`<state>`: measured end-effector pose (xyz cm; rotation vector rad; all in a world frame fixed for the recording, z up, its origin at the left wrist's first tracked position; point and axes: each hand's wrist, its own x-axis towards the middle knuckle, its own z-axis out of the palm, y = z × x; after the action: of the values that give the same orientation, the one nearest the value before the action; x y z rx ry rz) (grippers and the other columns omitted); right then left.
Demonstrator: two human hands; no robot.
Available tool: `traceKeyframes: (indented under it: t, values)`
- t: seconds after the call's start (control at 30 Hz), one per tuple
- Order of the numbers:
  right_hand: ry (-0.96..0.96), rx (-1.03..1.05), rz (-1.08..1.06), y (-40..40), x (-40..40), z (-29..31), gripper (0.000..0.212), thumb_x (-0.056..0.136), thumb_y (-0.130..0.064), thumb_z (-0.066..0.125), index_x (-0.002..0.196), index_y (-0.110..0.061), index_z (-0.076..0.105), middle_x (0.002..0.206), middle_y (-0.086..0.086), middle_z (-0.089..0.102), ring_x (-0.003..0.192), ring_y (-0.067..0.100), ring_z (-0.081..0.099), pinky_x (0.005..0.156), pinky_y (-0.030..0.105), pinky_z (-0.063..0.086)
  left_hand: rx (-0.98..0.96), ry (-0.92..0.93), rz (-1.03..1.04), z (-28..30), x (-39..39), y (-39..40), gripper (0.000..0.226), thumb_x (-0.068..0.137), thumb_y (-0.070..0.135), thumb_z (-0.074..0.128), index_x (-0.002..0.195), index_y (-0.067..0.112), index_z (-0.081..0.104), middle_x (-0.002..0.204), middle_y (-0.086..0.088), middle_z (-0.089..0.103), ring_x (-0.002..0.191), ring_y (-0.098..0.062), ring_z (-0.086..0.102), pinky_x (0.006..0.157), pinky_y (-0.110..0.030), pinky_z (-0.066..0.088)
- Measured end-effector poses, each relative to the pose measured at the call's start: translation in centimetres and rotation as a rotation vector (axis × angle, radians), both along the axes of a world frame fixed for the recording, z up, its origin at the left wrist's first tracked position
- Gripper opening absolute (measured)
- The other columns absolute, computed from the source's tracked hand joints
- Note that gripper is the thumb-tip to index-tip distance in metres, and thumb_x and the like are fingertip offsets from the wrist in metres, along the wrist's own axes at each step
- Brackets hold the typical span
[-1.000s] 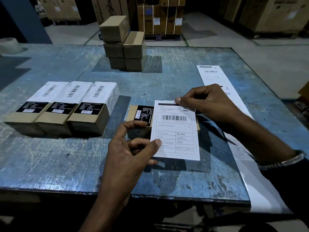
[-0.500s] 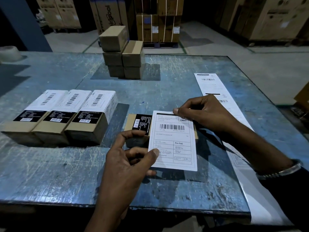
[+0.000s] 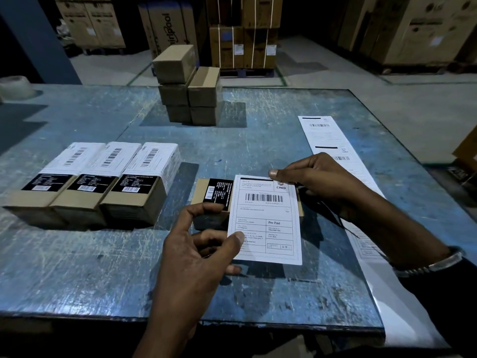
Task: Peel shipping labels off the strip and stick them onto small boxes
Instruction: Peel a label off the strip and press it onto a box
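A white shipping label (image 3: 265, 220) with a barcode hangs over a small brown box (image 3: 206, 193) that lies on its side in the middle of the blue table. My left hand (image 3: 196, 257) pinches the label's lower left edge, with its forefinger on the box's black sticker. My right hand (image 3: 317, 177) pinches the label's top right corner above the box. The label strip (image 3: 327, 135) runs along the table's right side, under my right forearm, and hangs over the front edge.
Three labelled boxes (image 3: 103, 182) lie side by side at the left. A stack of several plain brown boxes (image 3: 188, 86) stands at the back centre. A tape roll (image 3: 14, 86) sits at the far left. Large cartons line the floor beyond the table (image 3: 77, 267).
Both hands keep the same grip on the label over the box. The whole scene sits lower in view as the camera tilts; the label's pose relative to the box looks unchanged.
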<state>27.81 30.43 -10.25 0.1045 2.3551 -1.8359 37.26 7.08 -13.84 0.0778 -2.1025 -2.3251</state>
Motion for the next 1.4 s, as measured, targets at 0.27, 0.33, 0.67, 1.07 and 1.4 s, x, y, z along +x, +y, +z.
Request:
traceKeyframes:
  t: [0.27,0.33,0.67,1.07,1.4]
  values:
    - [0.195,0.197,-0.088,1.1,-0.8,-0.3,0.023,0.099,-0.038,0.075,0.096,-0.018,0.086,0.089,-0.002,0.083,0.088,0.013,0.079,0.077,0.027,0.064,0.007,-0.003,0.005,-0.1,0.0,-0.1,0.041,0.087,-0.002,0.079,0.115,0.023,0.062,0.082,-0.011,0.081,0.067,-0.023,0.077,0.054,-0.031,0.061]
    - [0.45,0.287,-0.167,0.9,-0.8,-0.5,0.024,0.1,-0.043,0.074,0.094,-0.022,0.085,0.089,-0.007,0.082,0.087,0.008,0.078,0.075,0.032,0.065,-0.012,-0.003,0.006,-0.3,-0.1,0.0,0.041,0.087,0.001,0.08,0.116,0.023,0.062,0.083,-0.012,0.081,0.07,-0.027,0.078,0.057,-0.037,0.064]
    - [0.561,0.547,0.245,-1.9,0.9,-1.7,0.056,0.1,-0.054,0.069,0.152,-0.04,0.056,0.154,-0.017,0.056,0.144,0.001,0.047,0.12,0.037,0.042,-0.007,-0.001,0.02,-0.5,-0.2,-0.1,0.042,0.087,-0.001,0.08,0.116,0.025,0.063,0.083,-0.015,0.08,0.074,-0.032,0.078,0.056,-0.034,0.063]
    - [0.302,0.295,0.042,0.0,-0.3,-0.4,0.069,0.089,-0.067,0.069,0.151,-0.044,0.053,0.147,-0.02,0.059,0.137,-0.004,0.052,0.116,0.036,0.045,-0.031,-0.02,0.023,-0.1,0.1,-0.4,0.035,0.091,0.012,0.077,0.12,0.024,0.061,0.093,-0.006,0.083,0.073,-0.033,0.079,0.058,-0.041,0.065]
    - [0.123,0.238,0.204,0.2,-0.4,-0.8,0.086,0.076,-0.059,0.08,0.154,-0.038,0.051,0.147,-0.012,0.061,0.131,0.003,0.059,0.092,0.013,0.047,-0.057,-0.043,0.022,1.5,2.2,-1.2,0.052,0.081,0.03,0.076,0.129,0.044,0.062,0.08,-0.013,0.081,0.066,-0.031,0.078,0.053,-0.034,0.06]
